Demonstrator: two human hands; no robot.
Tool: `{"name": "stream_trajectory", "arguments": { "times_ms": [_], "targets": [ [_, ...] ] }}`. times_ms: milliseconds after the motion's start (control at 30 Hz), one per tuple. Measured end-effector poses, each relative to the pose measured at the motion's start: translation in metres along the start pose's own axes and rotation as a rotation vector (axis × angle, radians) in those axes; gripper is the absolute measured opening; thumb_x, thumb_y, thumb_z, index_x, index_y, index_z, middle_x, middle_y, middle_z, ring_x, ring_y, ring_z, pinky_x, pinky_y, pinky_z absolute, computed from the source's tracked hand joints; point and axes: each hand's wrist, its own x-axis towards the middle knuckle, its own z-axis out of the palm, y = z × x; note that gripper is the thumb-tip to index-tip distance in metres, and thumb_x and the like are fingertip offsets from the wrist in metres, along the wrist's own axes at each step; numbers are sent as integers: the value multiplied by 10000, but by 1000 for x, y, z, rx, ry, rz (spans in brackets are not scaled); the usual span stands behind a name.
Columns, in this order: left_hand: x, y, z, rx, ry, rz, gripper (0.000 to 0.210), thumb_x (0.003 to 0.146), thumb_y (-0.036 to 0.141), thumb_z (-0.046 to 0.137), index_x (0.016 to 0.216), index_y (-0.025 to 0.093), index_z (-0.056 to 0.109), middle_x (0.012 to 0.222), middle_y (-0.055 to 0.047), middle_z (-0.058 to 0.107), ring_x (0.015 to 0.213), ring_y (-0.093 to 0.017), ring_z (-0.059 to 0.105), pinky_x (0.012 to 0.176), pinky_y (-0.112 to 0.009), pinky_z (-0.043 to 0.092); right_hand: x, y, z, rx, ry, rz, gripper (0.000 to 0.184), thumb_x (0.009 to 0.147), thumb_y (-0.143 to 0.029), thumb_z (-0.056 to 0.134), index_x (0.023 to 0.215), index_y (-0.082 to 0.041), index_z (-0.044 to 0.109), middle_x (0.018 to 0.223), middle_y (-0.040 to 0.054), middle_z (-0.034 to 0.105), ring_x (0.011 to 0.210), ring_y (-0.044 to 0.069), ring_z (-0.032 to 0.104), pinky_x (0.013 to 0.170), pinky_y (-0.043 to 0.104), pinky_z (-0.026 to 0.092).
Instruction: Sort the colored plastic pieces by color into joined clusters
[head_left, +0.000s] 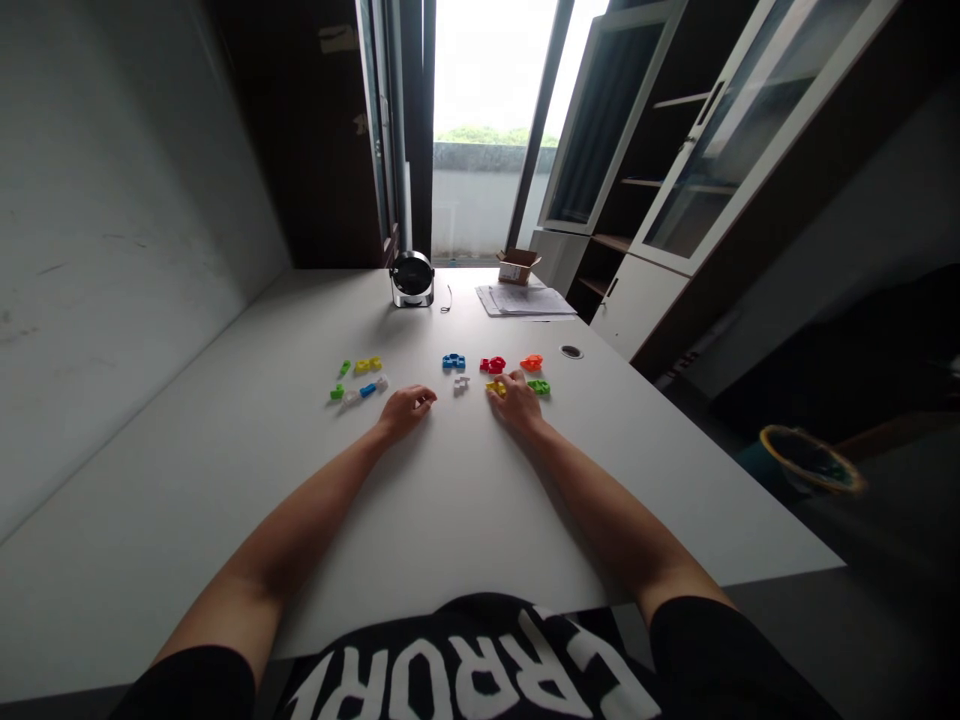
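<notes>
My right hand (516, 402) is closed on a small yellow plastic piece (495, 387), which shows past its fingertips at the table surface. Just right of those fingers lies a green piece (539, 386); a red piece (493, 365) and an orange piece (532, 362) sit behind them. My left hand (406, 408) rests on the table, fingers loosely bent and apart from the thumb, with nothing visible in it. Between the hands are a whitish piece (461, 383) and, farther back, a blue piece (453, 361).
Left of my left hand lie several more small pieces, among them a yellow one (367, 365) and a blue one (367, 390). Toward the back stand a round black device (412, 277), papers (525, 300) and an open cardboard box (516, 266). A cable hole (571, 352) is at right.
</notes>
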Motion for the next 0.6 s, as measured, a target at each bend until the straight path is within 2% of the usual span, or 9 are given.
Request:
{"name": "stream_trajectory", "arguments": {
  "times_ms": [167,267,433,500,600],
  "targets": [
    [1,-13,-16,320,244,-138,228,895,222,510,959,194,727,1072,-111,692,1087,-307,587,1000,-456,426,0,0,1,9,8,2,341,958,-385,591,1251,-217,635,1246,120,552,887,216,624,809,313,471],
    [1,-27,-25,443,321,-256,255,881,224,531,1062,189,706,1164,-143,658,1147,-351,543,987,-491,414,0,-1,1,6,13,-9,326,957,-375,595,1239,-219,643,1247,119,550,905,219,624,806,309,472],
    [0,-44,-29,529,307,-354,313,861,222,564,1154,195,671,1205,-165,638,1148,-375,533,953,-509,426,-1,-3,0,-2,28,-35,318,958,-369,595,1240,-229,644,1241,119,556,909,222,621,782,304,473],
    [1,-44,-27,524,273,-313,307,867,213,560,1152,207,672,1179,-150,654,1135,-360,544,963,-496,429,-1,-3,1,4,31,-26,319,953,-367,603,1237,-228,645,1243,122,558,895,219,621,777,306,475],
    [2,-38,-22,460,185,-161,303,877,199,549,1150,222,679,1155,-118,671,1107,-317,564,992,-455,437,-1,-4,2,34,55,-14,301,955,-354,593,1221,-225,649,1234,117,570,886,215,624,766,306,479]
  ]
}}
